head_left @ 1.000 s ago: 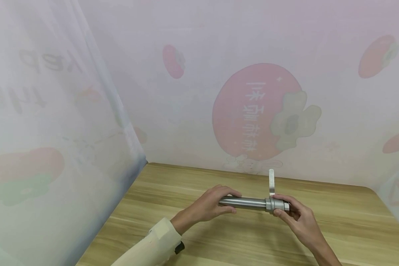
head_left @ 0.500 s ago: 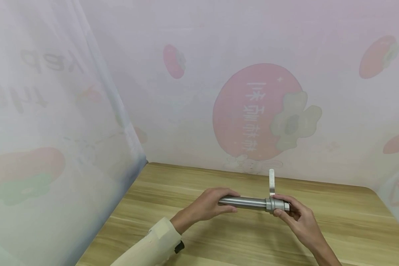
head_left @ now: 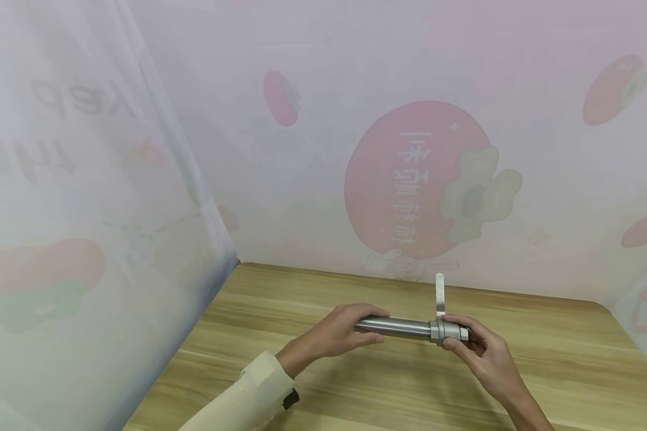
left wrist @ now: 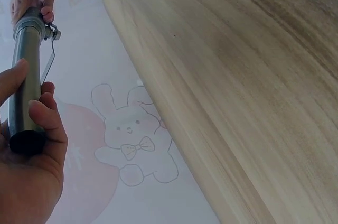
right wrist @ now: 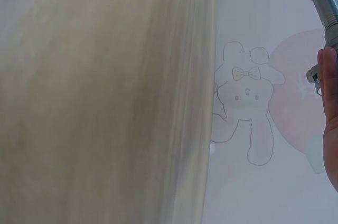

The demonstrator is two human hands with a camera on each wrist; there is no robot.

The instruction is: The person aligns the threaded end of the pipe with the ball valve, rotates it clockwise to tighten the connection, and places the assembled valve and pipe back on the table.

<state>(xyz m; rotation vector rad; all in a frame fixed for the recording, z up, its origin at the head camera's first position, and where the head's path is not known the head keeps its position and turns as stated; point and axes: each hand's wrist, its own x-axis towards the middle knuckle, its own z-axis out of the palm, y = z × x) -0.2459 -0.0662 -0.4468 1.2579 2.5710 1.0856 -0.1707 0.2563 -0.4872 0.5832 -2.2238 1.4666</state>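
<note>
A steel pipe (head_left: pixel 401 327) is joined at its right end to a ball valve (head_left: pixel 450 331), whose flat lever handle (head_left: pixel 440 293) points toward the back wall. My left hand (head_left: pixel 341 330) grips the pipe's left end between thumb and fingers. On the valve, my right hand (head_left: pixel 482 352) holds the body with its thumb in front and fingers behind. The left wrist view shows the pipe's dark open end (left wrist: pixel 27 142) in the palm and the bent lever (left wrist: pixel 48 65) beyond. Only part of the right hand (right wrist: pixel 330 94) appears at the edge of the right wrist view.
Below the hands lies a wood-grain table (head_left: pixel 280 293). Behind it hangs a pale curtain (head_left: pixel 313 197) printed with fruit and a rabbit, and another curtain (head_left: pixel 156 287) runs along the left side. A dark object (head_left: pixel 290 399) sits at the left sleeve cuff.
Hardly anything differs: the left fingers have settled slightly on the pipe. Both hands keep their places, and the lever points the same way.
</note>
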